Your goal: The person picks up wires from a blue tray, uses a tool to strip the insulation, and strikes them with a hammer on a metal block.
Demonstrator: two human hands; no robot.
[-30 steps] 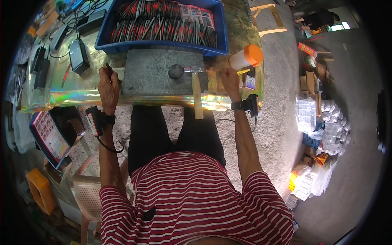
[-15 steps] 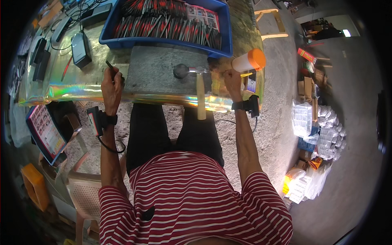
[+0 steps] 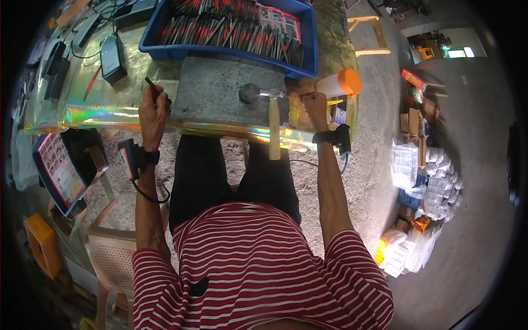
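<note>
Head view: left hand [image 3: 153,107] is closed round a thin dark rod [image 3: 150,84], holding it upright at the left edge of a grey stone slab [image 3: 220,93] on the desk [image 3: 99,110]. Right hand [image 3: 315,103] is closed in a fist at the slab's right edge, just below a white bottle with an orange cap [image 3: 338,84]; what it grips, if anything, is hidden. Between the hands a hammer [image 3: 273,124] lies untouched, its wooden handle hanging over the desk's near edge, with a dark round lump [image 3: 248,93] by its head. Behind the slab a blue tray [image 3: 231,52] is packed with small dark and red pieces. Judging by this, the work looks barely begun: rod in hand, hammer not yet lifted. Both forearms stretch forward, wrists with strapped devices, elbows nearly straight
</note>
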